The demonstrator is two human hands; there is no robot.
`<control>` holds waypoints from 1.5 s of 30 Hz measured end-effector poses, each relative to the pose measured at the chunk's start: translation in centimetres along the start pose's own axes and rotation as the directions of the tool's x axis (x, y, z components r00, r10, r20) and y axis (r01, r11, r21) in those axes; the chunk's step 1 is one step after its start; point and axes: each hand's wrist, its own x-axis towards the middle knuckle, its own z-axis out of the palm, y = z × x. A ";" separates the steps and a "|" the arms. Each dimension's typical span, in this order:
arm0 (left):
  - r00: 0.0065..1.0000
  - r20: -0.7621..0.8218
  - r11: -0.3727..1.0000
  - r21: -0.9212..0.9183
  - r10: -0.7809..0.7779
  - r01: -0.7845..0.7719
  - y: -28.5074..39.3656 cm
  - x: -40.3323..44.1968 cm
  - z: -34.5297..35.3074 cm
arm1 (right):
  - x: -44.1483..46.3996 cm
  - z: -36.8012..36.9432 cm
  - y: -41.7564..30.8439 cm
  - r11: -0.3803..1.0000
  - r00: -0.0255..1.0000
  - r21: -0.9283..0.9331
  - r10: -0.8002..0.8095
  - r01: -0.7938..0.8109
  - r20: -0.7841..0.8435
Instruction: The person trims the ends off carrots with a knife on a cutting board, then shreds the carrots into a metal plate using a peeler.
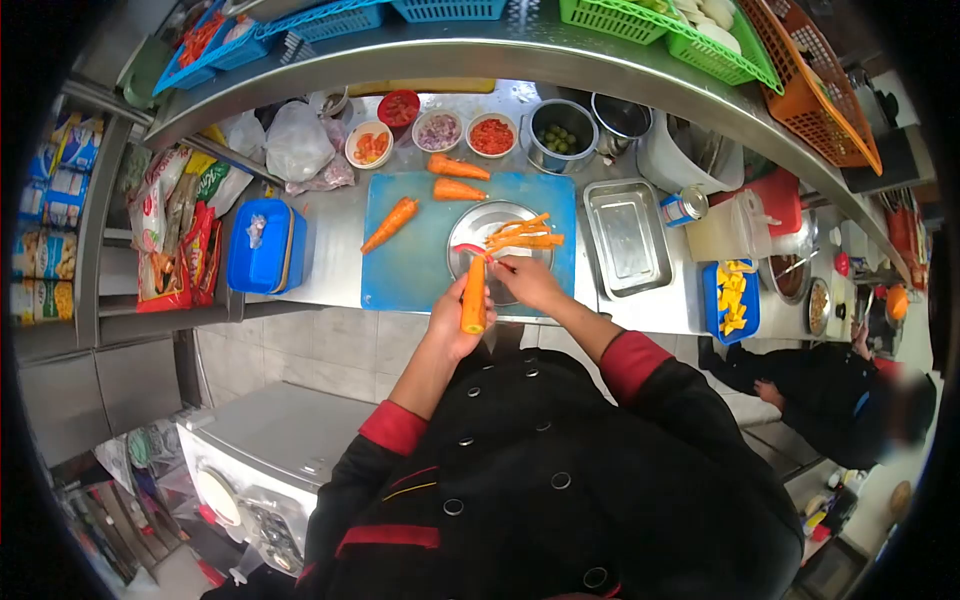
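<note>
My left hand (456, 322) is closed around a carrot (473, 305), its thick end pointing toward me. In my right hand (528, 281) is a red peeler (468, 249), its head at the far end of that carrot. Beneath both hands lies a round metal plate (475, 219) holding orange carrot peelings (527, 235). The plate rests on a blue cutting board (400, 270). Three more carrots are on or at the edge of the board: one at the left (391, 224), and two near the back, an upper carrot (458, 167) and a lower carrot (459, 190).
Behind the board stand small bowls of chopped vegetables (437, 130) and a metal pot of green items (559, 137). A steel tray (629, 240) sits to the right, a blue tub (266, 246) to the left. Overhead runs a metal shelf (480, 58). Another person (820, 395) is at far right.
</note>
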 end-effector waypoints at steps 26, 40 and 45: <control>0.985 0.104 0.986 0.107 -0.140 0.129 5.1 3.1 -0.6 | -3.4 0.1 -5.2 0.967 0.948 0.122 0.244 -0.223 -0.205; 0.990 0.019 0.963 0.235 -0.139 0.130 5.5 7.0 0.3 | -6.7 0.6 -9.8 0.979 0.944 0.141 0.184 -0.149 -0.276; 0.943 0.100 0.930 0.226 -0.318 0.290 6.9 3.9 0.7 | -2.1 1.6 -3.8 0.958 0.920 0.164 0.274 -0.235 -0.280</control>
